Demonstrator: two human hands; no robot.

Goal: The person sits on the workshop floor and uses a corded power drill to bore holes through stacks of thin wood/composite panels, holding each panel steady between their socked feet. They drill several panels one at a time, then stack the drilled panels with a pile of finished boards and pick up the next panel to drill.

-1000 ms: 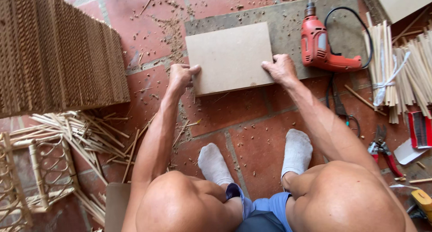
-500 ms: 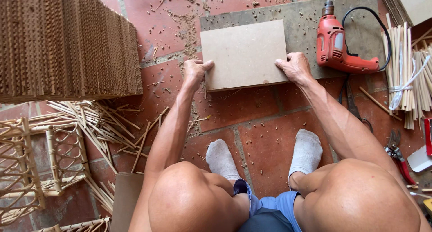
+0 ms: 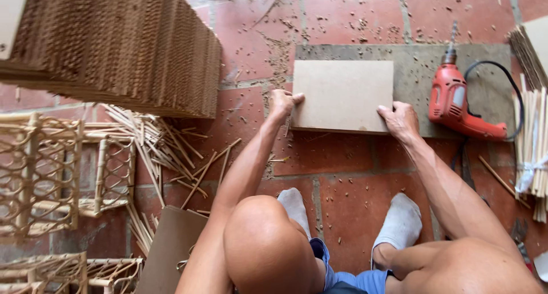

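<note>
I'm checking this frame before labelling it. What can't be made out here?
Head view only:
- Underside of the tan board: hidden by the board itself.
- Fingertips of the left hand and right hand at the board's edge: partly curled out of view.
- Red drill cord's end: hidden, runs off behind the right arm.
- Stick bundle: cut by the right edge.

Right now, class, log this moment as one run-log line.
left hand: gripping board's left edge | right hand: gripping near edge | fibreboard panel: flat on grey slab | red drill: on slab, untouched
</note>
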